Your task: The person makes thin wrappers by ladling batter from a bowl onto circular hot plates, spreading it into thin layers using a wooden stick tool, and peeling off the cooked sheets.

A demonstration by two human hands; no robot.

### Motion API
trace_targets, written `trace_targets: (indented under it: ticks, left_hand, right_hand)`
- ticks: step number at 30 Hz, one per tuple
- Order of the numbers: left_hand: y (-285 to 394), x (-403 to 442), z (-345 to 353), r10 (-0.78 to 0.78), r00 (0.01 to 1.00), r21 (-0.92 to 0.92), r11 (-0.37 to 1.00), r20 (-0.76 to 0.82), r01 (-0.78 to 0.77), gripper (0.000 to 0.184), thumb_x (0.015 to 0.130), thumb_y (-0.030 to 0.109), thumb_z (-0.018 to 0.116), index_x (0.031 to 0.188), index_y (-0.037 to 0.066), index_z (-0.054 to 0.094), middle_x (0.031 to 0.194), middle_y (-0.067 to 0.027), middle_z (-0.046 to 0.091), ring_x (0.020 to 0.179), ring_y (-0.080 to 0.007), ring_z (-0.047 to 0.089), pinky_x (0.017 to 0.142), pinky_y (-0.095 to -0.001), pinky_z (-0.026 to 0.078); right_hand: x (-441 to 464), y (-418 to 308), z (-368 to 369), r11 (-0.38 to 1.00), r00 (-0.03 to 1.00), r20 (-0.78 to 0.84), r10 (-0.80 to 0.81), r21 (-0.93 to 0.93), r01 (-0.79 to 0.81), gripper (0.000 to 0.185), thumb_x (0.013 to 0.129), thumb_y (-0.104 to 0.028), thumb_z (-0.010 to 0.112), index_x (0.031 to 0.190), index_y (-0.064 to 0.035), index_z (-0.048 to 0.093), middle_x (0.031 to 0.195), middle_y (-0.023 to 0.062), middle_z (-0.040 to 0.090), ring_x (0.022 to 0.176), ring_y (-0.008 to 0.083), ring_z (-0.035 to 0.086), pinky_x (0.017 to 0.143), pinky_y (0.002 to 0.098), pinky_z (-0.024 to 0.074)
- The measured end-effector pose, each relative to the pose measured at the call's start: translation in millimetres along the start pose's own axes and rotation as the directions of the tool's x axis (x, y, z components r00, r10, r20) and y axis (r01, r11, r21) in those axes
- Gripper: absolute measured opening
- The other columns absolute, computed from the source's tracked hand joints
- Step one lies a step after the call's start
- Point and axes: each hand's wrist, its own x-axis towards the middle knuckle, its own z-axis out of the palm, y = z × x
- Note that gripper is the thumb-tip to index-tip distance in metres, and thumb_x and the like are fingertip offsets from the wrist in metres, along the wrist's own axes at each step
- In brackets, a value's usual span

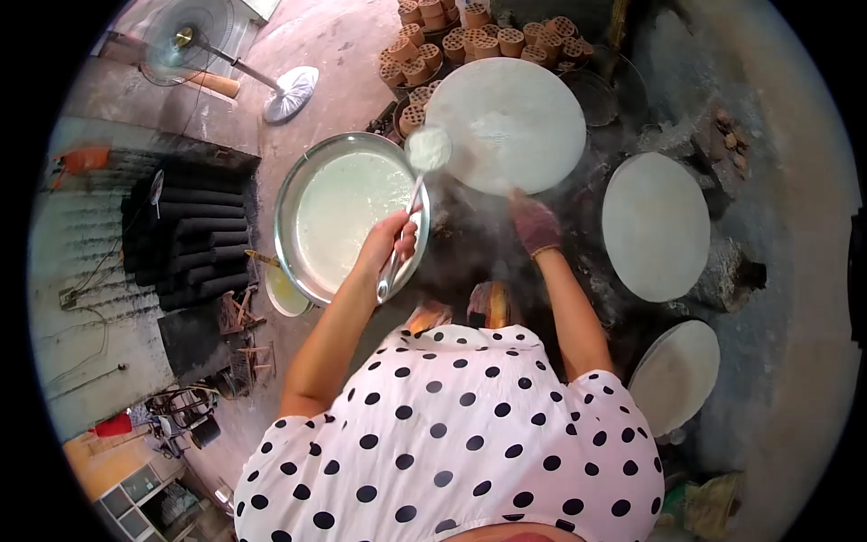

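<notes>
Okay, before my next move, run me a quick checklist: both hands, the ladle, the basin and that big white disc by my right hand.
1. Ladle secure in the left hand: ok, fingers wrapped around its handle.
2. Ladle loaded: ok, white material shows in its bowl.
3. Basin supplied: ok, white liquid covers the bottom.
4. Right hand protected: ok, it wears a purplish glove.
5. Left hand protected: not ok, it is bare.
6. Right hand clear of the big white disc: cannot tell; the fingertips are at its near edge, but contact is unclear.
</notes>
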Motion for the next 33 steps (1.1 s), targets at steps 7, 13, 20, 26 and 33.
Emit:
trace_targets:
  ticks: [7, 13, 20, 26, 33]
  left_hand:
    - [-38, -36, -49, -0.092, 0.992, 0.143, 0.984, -0.087, 0.103, 0.037, 0.099, 0.021, 0.039, 0.129, 0.001, 0.044, 0.065, 0.0022, 0.046, 0.044, -0.0051, 0.041, 0.038, -0.021, 0.038]
    - [-42, -57, -65, -0.126, 0.992, 0.442, 0.89, 0.012, 0.108, 0.032, 0.098, 0.02, 0.043, 0.125, 0.005, 0.05, 0.066, 0.001, 0.048, 0.043, -0.0067, 0.042, 0.038, -0.0216, 0.037]
    - [-32, -47, -36, -0.451, 0.836, 0.782, 0.621, 0.313, 0.043, 0.034, 0.098, 0.021, 0.046, 0.129, 0.008, 0.051, 0.065, 0.0028, 0.046, 0.042, -0.0053, 0.04, 0.037, -0.0194, 0.031]
    - [-86, -67, 38, -0.625, 0.53, 0.552, 0.773, 0.574, 0.313, 0.043, 0.099, 0.025, 0.044, 0.138, 0.006, 0.04, 0.061, 0.0054, 0.034, 0.041, -0.003, 0.029, 0.037, -0.0178, 0.025]
    - [-130, -72, 119, -0.683, 0.52, 0.657, 0.702, 0.513, 0.274, 0.045, 0.099, 0.024, 0.043, 0.141, 0.009, 0.034, 0.061, 0.004, 0.037, 0.04, -0.0033, 0.032, 0.037, -0.0181, 0.03]
  right_hand:
    - [-27, -15, 27, 0.997, 0.993, -0.093, -0.07, -0.023, 0.068, 0.04, 0.094, -0.037, 0.047, 0.125, -0.0119, 0.054, 0.091, 0.0128, 0.064, 0.079, 0.0271, 0.066, 0.062, 0.0405, 0.0539]
    - [-111, -84, 64, 0.884, 0.945, -0.044, 0.323, -0.342, -0.318, 0.03, 0.085, -0.043, 0.059, 0.09, -0.0142, 0.059, 0.076, 0.0071, 0.057, 0.068, 0.0229, 0.064, 0.054, 0.0358, 0.0508]
    - [-237, -126, 87, 0.942, 0.917, 0.216, 0.334, -0.119, -0.315, 0.048, 0.089, -0.041, 0.053, 0.132, -0.0196, 0.051, 0.086, 0.0109, 0.061, 0.075, 0.0303, 0.063, 0.063, 0.0399, 0.0519]
    - [-363, -95, 90, 0.478, 0.498, -0.002, 0.867, 0.282, -0.832, 0.04, 0.089, -0.041, 0.048, 0.119, -0.0146, 0.056, 0.1, 0.0145, 0.063, 0.085, 0.0323, 0.062, 0.078, 0.0401, 0.0502]
    - [-553, 56, 137, 0.154, 0.111, -0.399, 0.91, 0.077, -0.985, 0.031, 0.096, -0.026, 0.041, 0.117, -0.0106, 0.058, 0.092, 0.012, 0.064, 0.081, 0.0255, 0.062, 0.071, 0.0383, 0.0503]
